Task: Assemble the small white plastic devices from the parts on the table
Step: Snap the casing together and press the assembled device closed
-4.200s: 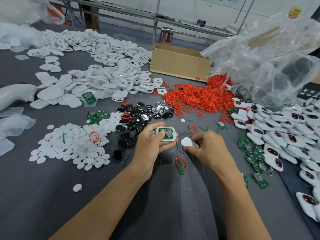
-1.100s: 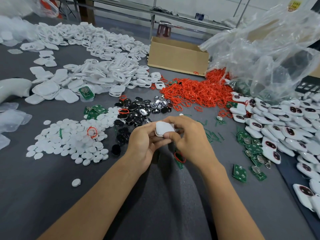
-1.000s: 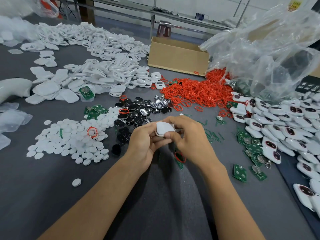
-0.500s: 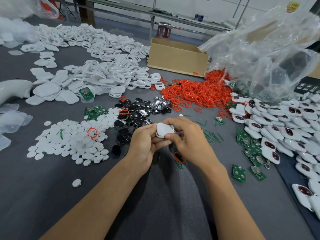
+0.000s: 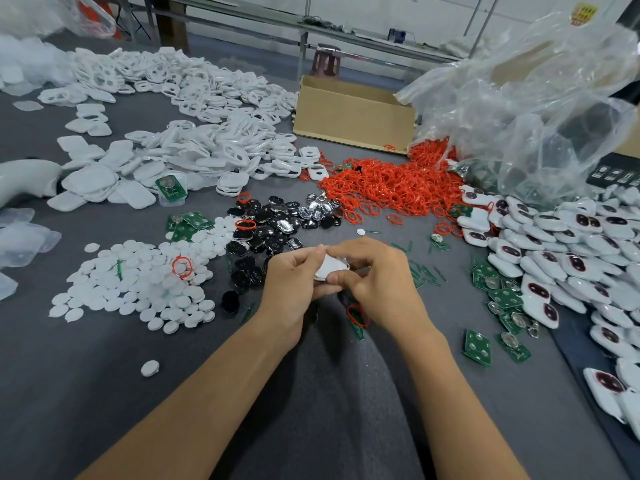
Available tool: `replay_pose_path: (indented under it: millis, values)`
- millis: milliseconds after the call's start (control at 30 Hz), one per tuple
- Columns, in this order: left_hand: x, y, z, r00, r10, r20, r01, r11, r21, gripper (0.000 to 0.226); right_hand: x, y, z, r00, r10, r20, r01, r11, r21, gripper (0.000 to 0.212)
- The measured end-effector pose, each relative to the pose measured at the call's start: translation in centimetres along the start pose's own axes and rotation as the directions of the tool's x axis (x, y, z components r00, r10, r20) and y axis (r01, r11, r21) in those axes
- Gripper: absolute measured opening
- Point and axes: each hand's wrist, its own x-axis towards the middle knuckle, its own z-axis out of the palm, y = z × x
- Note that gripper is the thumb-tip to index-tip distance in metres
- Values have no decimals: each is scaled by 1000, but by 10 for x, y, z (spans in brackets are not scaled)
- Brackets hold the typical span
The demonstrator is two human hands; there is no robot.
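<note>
Not much text to go on. Can just spot a yellow sticker (image 5: 584,13) high on the big clear plastic bag (image 5: 540,109) at far right, but can't read the print, way too blurry. Also seeing a black box (image 5: 614,174) tucked under the bag with a row of tiny white icons, too small to make out. On to the hands: reaching in bare-armed from the bottom edge and meeting mid-table. Gripping the small white device (image 5: 329,268) with the left hand (image 5: 294,282), fingers curled round its left side and thumb up on the top edge. Pinching the same piece from the right with the right hand (image 5: 377,282), thumb pressed on the near edge, fingers (image 5: 360,251) arched over the far side. Holding it between both hands just above the grey table (image 5: 86,375), smooth white face tilted toward the camera. Can't tell if the shell is snapped fully together. Around that: heaped white discs (image 5: 138,282) to the left, glossy black pieces (image 5: 270,230) just past the left hand, a red ring pile (image 5: 388,185) further back in front of a cardboard box (image 5: 353,116), white shells (image 5: 207,147) across the far left, green circuit boards (image 5: 478,346) scattered on the right beside rows of white units with dark ovals (image 5: 571,244). Got one loose red ring (image 5: 356,315) lying right under the right hand.
</note>
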Motion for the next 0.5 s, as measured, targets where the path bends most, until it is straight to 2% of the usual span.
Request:
replay_pose_path:
  millis: [133, 300, 500]
  values:
    - [1, -2, 0, 1000, 1, -10, -1, 1000, 27, 23, 1, -1, 2, 999, 48, 13, -48, 999, -10, 37]
    - [1, -1, -3, 999, -28, 38, 28, 1000, -3, 23, 2, -2, 2, 999, 39, 33, -37, 998, -46, 36]
    - [1, -3, -2, 999, 7, 41, -7, 1000, 2, 19, 1, -3, 2, 1000, 27, 3, -26, 998, -61, 34]
